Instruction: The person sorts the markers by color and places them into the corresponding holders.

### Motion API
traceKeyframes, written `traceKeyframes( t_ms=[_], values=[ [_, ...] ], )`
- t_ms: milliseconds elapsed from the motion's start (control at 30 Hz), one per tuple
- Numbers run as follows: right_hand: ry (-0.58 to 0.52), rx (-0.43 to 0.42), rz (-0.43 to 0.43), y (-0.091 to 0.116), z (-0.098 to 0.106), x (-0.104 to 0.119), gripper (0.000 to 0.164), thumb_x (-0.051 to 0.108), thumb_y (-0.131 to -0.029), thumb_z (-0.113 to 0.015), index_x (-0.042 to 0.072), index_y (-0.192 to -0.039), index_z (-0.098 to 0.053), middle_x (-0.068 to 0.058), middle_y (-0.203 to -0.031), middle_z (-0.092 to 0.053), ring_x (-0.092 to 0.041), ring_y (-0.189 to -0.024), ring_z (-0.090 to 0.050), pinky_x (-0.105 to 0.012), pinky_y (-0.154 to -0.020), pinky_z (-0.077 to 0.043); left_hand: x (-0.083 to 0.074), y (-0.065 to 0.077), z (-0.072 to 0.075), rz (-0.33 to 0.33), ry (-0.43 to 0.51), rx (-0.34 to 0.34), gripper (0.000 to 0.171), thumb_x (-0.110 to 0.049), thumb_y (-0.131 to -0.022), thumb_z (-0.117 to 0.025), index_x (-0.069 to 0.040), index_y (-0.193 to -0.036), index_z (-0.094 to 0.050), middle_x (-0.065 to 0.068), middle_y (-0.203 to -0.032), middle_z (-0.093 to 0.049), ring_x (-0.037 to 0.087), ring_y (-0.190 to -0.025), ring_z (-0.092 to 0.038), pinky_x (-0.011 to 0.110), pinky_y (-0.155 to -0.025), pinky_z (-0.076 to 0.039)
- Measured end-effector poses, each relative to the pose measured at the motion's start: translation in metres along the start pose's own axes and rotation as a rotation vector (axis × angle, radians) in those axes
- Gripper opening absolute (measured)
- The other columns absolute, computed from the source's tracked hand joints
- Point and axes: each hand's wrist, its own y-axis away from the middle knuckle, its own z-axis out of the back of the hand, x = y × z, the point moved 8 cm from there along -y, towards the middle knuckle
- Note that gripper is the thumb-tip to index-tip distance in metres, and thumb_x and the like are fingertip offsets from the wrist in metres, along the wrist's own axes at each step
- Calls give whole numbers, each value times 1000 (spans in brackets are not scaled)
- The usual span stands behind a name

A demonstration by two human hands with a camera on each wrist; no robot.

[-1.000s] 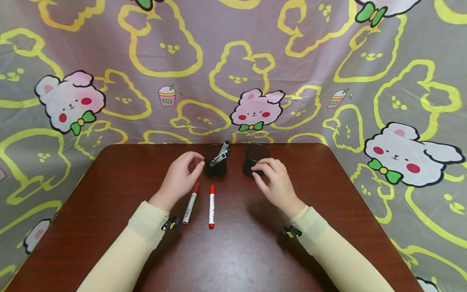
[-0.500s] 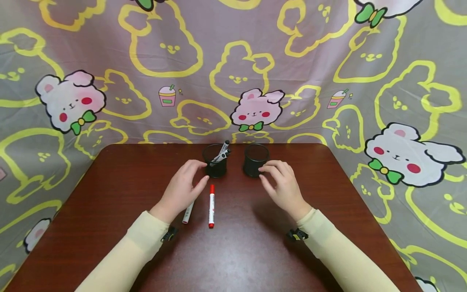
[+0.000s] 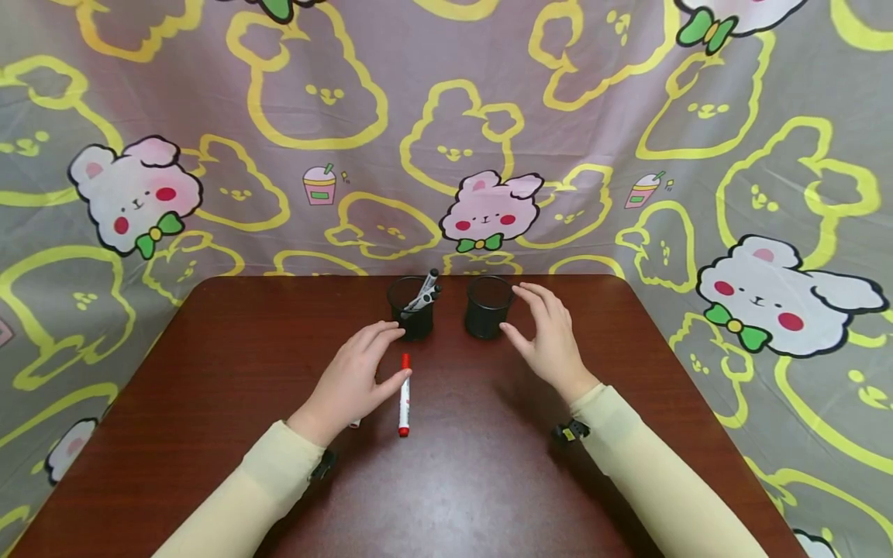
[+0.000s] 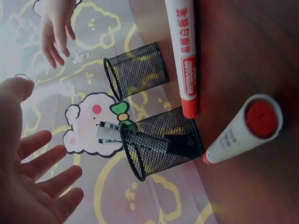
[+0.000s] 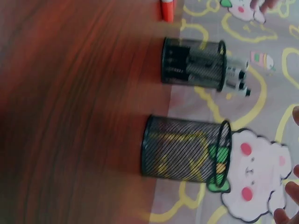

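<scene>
Sleeves (image 3: 258,473): pale, reaching down to the wrists, 1 on each arm.
Band (image 3: 570,431): black with a yellow patch, at the right wrist.
Counter (image 3: 446,496): dark red-brown wood with a patch of glare, running under everything back to the cloth.
Left hand (image 3: 349,380): above the counter, covering most of the left marker in the head view; fingers spread, thumb held away from them, palm visible in the left wrist view.
Left marker (image 4: 240,130): lying on the counter, white barrel, red plug at its near end.
Right marker (image 3: 405,403): just beside it on the counter, white with red ends, cap towards the cups.
Right hand (image 3: 551,345): near the right cup but apart from it; fingers slightly parted, thumb away from them.
Left cup (image 3: 416,327): black mesh, upright, holding leaning pens (image 3: 427,291) with dark tips.
Right cup (image 3: 486,319): black mesh, upright, a gap between the 2 cups.
Cloth (image 3: 446,46): grey-pink behind the counter, printed with yellow outlines and white rabbits in green bows.
</scene>
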Motion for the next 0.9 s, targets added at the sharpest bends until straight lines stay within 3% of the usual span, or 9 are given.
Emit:
traceKeyframes(
  t_ms=[233, 400, 600, 900],
  values=[
    [2, 109, -147, -9, -21, -34, 90, 33, -85, -87, 6, -156, -39, -18, -157, -41, -39, -143, -41, -69, -111, -34, -6, 9, -9, 32, -54, 100, 70, -39, -87, -83, -8, -143, -56, 13, -148, -55, 36, -141, -50, 57, -114, -44],
    [-49, 214, -257, -15, -41, -53, 102, 40, -84, -86, 3, -160, -29, -21, -161, -34, -39, -148, -36, -64, -118, -32, -8, 15, -16, 42, -59, 142, 72, -41, -87, -82, -8, -145, -55, 13, -150, -54, 37, -143, -48, 56, -116, -42],
    [-215, 301, -412, -17, -62, -65, 112, 39, -86, -85, 8, -165, -11, -22, -162, -29, -38, -151, -32, -56, -122, -31, -4, 18, -22, 57, -67, 154, 73, -43, -87, -83, -7, -144, -55, 14, -148, -55, 37, -141, -50, 56, -115, -44],
    [-452, 292, -558, -14, -85, -76, 120, 24, -86, -86, 7, -164, 3, -27, -162, -27, -42, -151, -31, -58, -122, -29, 4, 17, -27, 93, -86, 173, 75, -42, -83, -86, -6, -141, -57, 16, -143, -59, 38, -134, -56, 56, -111, -47]
  ],
)
